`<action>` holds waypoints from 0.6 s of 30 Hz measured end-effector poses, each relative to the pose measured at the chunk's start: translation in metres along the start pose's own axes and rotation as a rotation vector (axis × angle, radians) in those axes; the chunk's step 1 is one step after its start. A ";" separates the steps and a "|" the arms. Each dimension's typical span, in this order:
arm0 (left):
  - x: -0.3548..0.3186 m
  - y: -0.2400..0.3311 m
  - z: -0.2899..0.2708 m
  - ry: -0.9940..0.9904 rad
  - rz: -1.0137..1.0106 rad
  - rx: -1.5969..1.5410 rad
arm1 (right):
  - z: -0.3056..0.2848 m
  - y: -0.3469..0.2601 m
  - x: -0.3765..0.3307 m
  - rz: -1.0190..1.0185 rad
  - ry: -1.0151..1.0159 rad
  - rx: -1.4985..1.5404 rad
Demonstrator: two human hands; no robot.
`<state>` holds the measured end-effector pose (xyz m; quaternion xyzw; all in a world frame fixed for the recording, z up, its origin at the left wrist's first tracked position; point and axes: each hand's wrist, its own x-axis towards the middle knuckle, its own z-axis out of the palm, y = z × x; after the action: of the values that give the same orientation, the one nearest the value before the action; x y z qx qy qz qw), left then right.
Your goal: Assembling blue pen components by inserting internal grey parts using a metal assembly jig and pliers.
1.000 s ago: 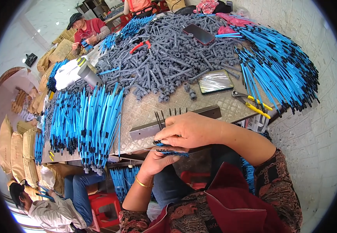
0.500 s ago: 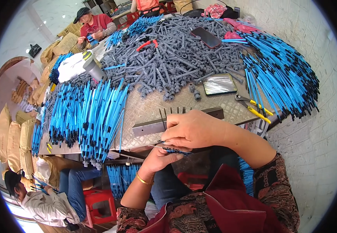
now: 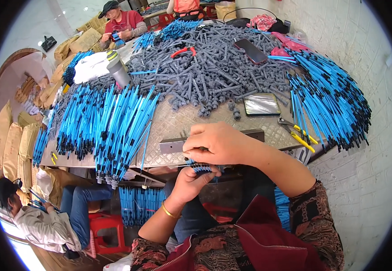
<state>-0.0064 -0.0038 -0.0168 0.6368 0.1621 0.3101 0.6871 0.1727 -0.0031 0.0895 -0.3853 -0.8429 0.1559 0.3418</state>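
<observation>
My left hand (image 3: 190, 184), wearing a gold bangle, is closed around a small bunch of blue rods (image 3: 201, 168) with dark parts, low in front of the table edge. Just above it, my right hand (image 3: 216, 143) is bent over with thumb and fingers drawn together at the end of the bunch. What its fingertips pinch is hidden. Behind my right hand a grey metal bar (image 3: 172, 145) lies along the near side of the table (image 3: 160, 124), partly covered by that hand.
Grey plastic fittings (image 3: 205, 67) form a large heap behind. Blue rods with black ends are piled at the left (image 3: 119, 131) and right (image 3: 336, 99). Yellow-handled pliers (image 3: 301, 137), a film-wrapped box (image 3: 261, 105) and a phone (image 3: 251, 50) lie on the table. Two co-workers sit at the left.
My right hand has shifted over the thin dark pins that stood at the bar, and they are now hidden. More blue of the bunch in my left hand shows. The whole view has shifted slightly.
</observation>
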 end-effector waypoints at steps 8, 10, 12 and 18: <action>0.012 0.009 0.003 0.058 -0.136 0.073 | 0.006 0.024 0.010 0.049 -0.129 0.084; 0.011 0.004 0.004 0.050 -0.127 0.059 | 0.007 0.027 0.010 0.056 -0.151 0.088; 0.010 0.002 0.005 0.093 -0.100 0.048 | 0.006 0.022 0.012 0.048 -0.191 0.047; 0.011 -0.001 0.004 0.074 -0.109 0.039 | -0.027 0.037 -0.007 0.229 -0.090 0.221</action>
<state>0.0048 0.0004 -0.0149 0.6285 0.2278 0.2923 0.6839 0.2151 0.0157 0.0856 -0.4318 -0.7856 0.3024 0.3240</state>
